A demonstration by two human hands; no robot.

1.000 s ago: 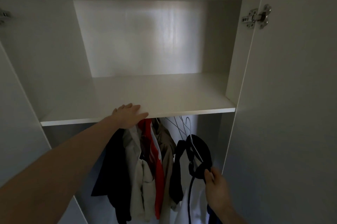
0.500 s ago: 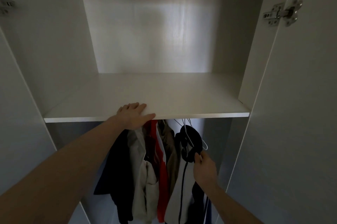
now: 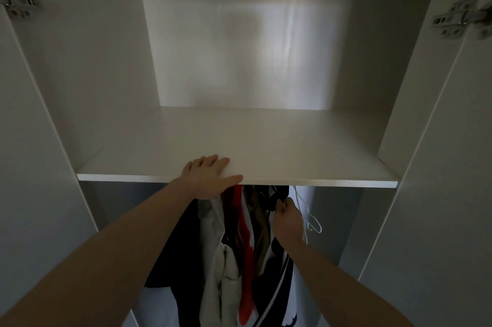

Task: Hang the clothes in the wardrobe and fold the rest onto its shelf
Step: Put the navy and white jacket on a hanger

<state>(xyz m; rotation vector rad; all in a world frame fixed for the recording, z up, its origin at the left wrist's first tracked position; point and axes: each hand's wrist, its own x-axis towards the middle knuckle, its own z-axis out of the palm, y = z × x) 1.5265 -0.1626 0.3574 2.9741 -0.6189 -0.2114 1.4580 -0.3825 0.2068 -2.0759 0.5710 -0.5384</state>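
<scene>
Hanging step: my right hand [image 3: 288, 220] grips the dark garment's hanger [image 3: 277, 200] under the shelf [image 3: 266, 150]; left hand [image 3: 210, 177] rests flat there. Next, hook it onto the hidden rail.

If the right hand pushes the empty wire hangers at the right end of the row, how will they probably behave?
The wire hangers look thin and bare, so they are probably light and would swing or slide easily. Hanging loosely beside the right hand, they may tangle or rattle together. They seem likely to bend a little under force, unlike the stiff shelf.
</scene>
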